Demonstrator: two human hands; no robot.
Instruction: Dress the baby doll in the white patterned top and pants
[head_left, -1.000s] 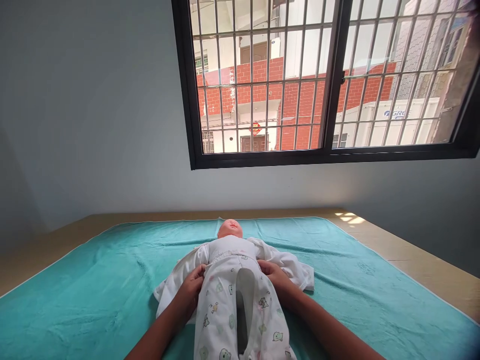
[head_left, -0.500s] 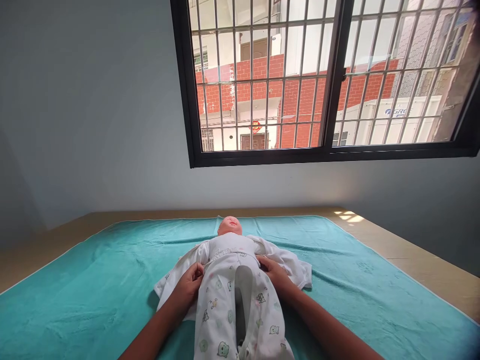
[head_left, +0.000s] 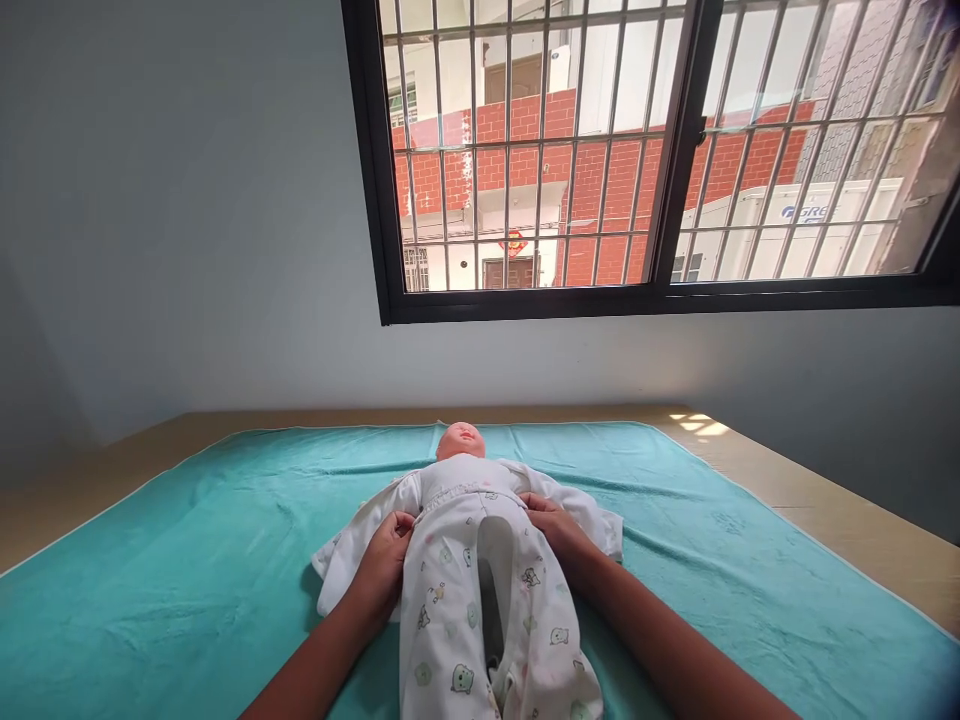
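A baby doll [head_left: 460, 440] lies on its back with its head toward the wall. It wears a white top [head_left: 465, 474] whose sleeves spread out to both sides. White baby pants [head_left: 444, 620] printed with small animals cover its lower body, and a gap at the crotch shows dark between the legs. My left hand [head_left: 387, 560] is closed on the pants at the left of the waist. At the right of the waist, my right hand [head_left: 556, 532] is closed on the pants too, its fingertips partly hidden by the cloth.
A turquoise cloth [head_left: 187, 560] with soft wrinkles lies under the doll on a wooden table [head_left: 810, 490]. Behind the table rises a grey wall [head_left: 187, 250] with a barred, black-framed window [head_left: 517, 305].
Both hands stay at the waist, with the right hand's fingers slightly farther up its side. The view has tipped down a little, and the pants' legs appear shifted slightly right.
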